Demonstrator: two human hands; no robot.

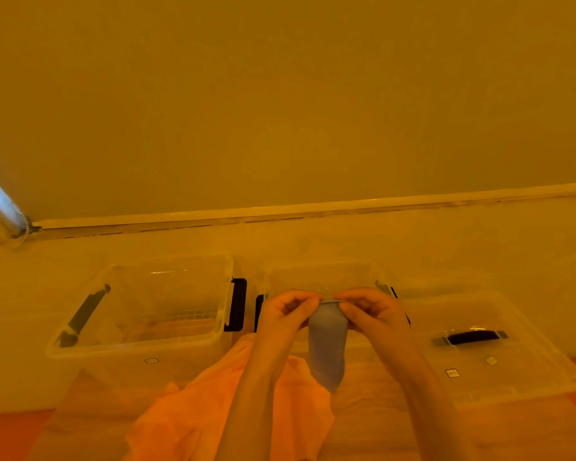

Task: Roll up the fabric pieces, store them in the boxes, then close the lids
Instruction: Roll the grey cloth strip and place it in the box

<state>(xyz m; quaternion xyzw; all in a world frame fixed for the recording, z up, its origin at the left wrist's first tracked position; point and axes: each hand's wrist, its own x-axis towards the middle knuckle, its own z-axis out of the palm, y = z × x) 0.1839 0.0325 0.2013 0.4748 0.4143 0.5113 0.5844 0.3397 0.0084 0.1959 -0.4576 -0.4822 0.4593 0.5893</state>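
Plain wall [280,94], pale baseboard [313,207], metal pole [0,201] far left

Plain wall [280,94] (amber light), pale skirting [313,207].

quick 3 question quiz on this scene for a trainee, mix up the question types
1. True or false: both hands pinch the top edge of the grey-blue fabric piece.
2. Which box has its lid on? A) left box B) right box
3. Fill in: the orange fabric lies ____ the forearms.

Key: 1 true: left hand and right hand hold it hanging. 2 B. 3 under.
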